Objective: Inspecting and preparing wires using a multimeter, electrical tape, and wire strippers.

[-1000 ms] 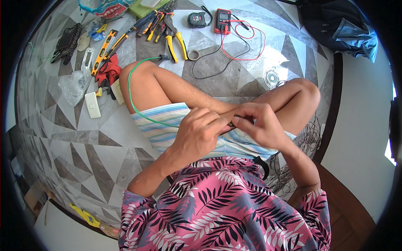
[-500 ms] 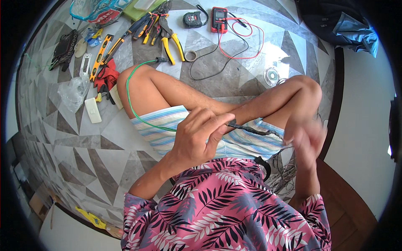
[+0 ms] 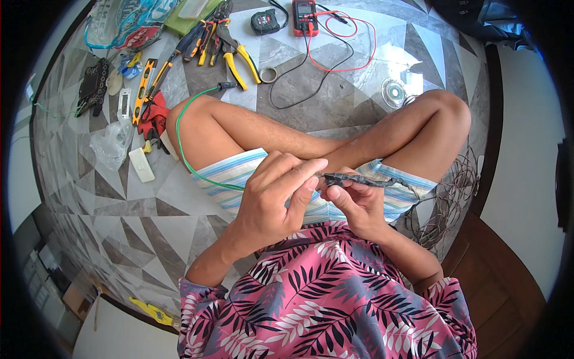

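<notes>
In front of my lap my left hand (image 3: pixel 272 194) is closed, its thumb and index finger pinched together at the tip of a cable wrapped in black tape (image 3: pixel 362 179). A green cable (image 3: pixel 188 149) runs from a black connector (image 3: pixel 227 86) by my left knee into that hand; the fingers hide how it meets the taped one. Close beside it, my right hand (image 3: pixel 359 209) is closed around the taped cable, thumb on the near side. The taped cable leads off to the right toward a tangle of thin wires (image 3: pixel 448 197).
Pliers with yellow handles (image 3: pixel 242 66), a tape roll (image 3: pixel 268 75), a tape measure (image 3: pixel 265 22) and a red multimeter (image 3: pixel 305 18) with leads lie beyond my crossed legs. An orange level (image 3: pixel 143 90), red gloves (image 3: pixel 155 113) and a white plate (image 3: pixel 142 165) lie at left. A wooden door (image 3: pixel 496 269) stands at right.
My right hand has come in from the far right, blurred before, and now grips the taped cable beside my left hand. The left hand keeps its pinch in nearly the same place.
</notes>
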{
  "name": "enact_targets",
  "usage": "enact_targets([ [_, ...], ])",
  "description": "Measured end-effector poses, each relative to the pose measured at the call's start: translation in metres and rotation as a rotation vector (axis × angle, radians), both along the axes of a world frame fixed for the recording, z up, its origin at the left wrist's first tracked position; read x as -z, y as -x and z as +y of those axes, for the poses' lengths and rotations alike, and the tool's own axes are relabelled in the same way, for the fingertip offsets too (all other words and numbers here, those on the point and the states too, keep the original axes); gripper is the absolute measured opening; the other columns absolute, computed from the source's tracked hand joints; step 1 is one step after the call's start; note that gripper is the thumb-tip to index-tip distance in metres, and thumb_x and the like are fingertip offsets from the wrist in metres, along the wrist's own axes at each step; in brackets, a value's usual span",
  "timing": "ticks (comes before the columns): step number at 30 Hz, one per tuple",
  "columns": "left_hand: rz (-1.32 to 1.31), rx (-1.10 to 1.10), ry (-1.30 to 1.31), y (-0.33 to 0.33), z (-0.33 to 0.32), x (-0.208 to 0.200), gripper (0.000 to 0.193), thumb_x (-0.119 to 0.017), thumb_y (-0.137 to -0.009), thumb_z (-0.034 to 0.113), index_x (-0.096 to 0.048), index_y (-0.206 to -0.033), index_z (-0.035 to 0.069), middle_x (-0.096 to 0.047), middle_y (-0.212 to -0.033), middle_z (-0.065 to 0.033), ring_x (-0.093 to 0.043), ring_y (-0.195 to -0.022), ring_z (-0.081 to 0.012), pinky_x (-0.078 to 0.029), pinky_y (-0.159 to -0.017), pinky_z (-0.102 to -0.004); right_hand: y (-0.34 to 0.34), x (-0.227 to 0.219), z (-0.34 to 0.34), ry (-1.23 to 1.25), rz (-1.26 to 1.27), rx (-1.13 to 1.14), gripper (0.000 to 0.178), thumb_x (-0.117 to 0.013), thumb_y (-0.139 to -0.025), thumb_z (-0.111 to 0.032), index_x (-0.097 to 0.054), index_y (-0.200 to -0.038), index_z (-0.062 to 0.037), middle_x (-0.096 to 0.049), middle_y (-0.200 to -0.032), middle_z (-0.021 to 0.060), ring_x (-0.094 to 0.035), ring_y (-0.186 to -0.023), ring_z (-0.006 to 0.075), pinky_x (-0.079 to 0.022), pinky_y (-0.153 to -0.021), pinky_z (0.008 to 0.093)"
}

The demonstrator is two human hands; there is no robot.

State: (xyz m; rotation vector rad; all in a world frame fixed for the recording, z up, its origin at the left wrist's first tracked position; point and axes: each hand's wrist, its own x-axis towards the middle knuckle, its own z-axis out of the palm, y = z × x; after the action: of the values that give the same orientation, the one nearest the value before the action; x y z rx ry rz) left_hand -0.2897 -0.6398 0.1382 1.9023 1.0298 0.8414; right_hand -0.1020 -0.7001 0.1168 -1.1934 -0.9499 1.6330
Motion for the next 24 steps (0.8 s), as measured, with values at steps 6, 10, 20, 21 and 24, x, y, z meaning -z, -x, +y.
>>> enact_targets([
  [6,0.034,-0.025,-0.048,-0.006,-0.003,0.011,0.018,-0.068,-0.082,0.000,-0.070,-0.100,0.001,-0.060,-0.080,-0.0069,-0.056,-0.074,-0.0264,-0.046,-0.064,-0.0377,0.006,-0.012,-0.020,0.385,0.213,0.077,0.031,-0.053,-0.103,-0.026,-0.068,-0.096,0.0003,-0.062,-0.077,0.0008,-0.055,-0.069,0.0069,-0.044,-0.064,0.0211],
  [10,0.136,-0.046,-0.107,-0.007,-0.006,0.019,0.024,-0.068,-0.071,-0.006,-0.070,-0.094,0.002,-0.059,-0.078,-0.0063,-0.056,-0.074,-0.0252,-0.046,-0.063,-0.0372,0.002,-0.028,-0.025,0.584,0.349,0.086,0.031,-0.051,-0.104,-0.026,-0.067,-0.093,-0.0006,-0.062,-0.075,-0.0007,-0.049,-0.060,0.0049,-0.038,-0.053,0.0203],
  [20,0.007,0.067,-0.204,-0.003,-0.008,0.014,0.025,-0.069,-0.067,-0.006,-0.069,-0.091,0.002,-0.057,-0.078,-0.0054,-0.056,-0.072,-0.0234,-0.047,-0.062,-0.0361,-0.043,-0.070,0.057,-0.024,-0.783,-0.178,0.019,-0.065,-0.091,-0.010,-0.069,-0.079,0.0045,-0.061,-0.065,0.0149,-0.055,-0.053,0.0246,-0.040,-0.051,0.0336],
  [21,0.005,0.066,-0.204,-0.003,-0.006,0.012,0.025,-0.069,-0.067,-0.006,-0.069,-0.091,0.002,-0.057,-0.078,-0.0054,-0.056,-0.072,-0.0234,-0.047,-0.062,-0.0361,-0.050,-0.058,0.064,-0.025,-0.785,-0.179,0.019,-0.065,-0.091,-0.010,-0.069,-0.079,0.0045,-0.061,-0.065,0.0149,-0.055,-0.053,0.0246,-0.040,-0.051,0.0336],
  [24,-0.050,0.106,-0.127,-0.003,-0.005,-0.004,0.019,-0.071,-0.072,-0.003,-0.068,-0.091,0.002,-0.057,-0.078,-0.0054,-0.056,-0.071,-0.0233,-0.046,-0.062,-0.0355,-0.062,-0.040,0.065,0.262,-0.476,-0.458,0.017,-0.066,-0.090,-0.011,-0.070,-0.088,0.0055,-0.064,-0.069,0.0159,-0.058,-0.057,0.0248,-0.044,-0.056,0.0329],
])
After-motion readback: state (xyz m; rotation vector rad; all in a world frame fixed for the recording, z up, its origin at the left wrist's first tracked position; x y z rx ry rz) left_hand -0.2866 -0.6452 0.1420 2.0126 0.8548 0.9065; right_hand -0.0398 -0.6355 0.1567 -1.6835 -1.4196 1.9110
